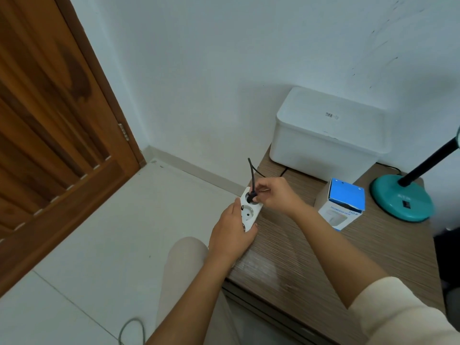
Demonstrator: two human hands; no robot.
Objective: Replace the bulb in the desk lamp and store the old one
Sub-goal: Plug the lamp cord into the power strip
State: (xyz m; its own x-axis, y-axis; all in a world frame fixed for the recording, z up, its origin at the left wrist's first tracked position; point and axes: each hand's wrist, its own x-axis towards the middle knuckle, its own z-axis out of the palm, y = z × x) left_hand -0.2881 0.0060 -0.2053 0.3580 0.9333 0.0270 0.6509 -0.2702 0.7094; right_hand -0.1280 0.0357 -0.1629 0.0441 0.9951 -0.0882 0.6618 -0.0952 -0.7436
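A teal desk lamp [400,197] with a black neck stands at the table's right; its head is cut off by the frame edge, so no bulb shows. My left hand [230,235] grips a white power strip [250,211] at the table's left edge. My right hand [273,194] pinches a black plug [252,196] sitting in the strip's far socket. The plug's black cord [251,173] rises from it and runs back across the table behind the white box.
A white lidded storage box [326,135] sits against the wall at the back of the wood-grain table [323,257]. A blue and white humidifier carton [342,207] stands between my right hand and the lamp. A wooden door [49,133] is at left; a cable [132,329] lies on the tiled floor.
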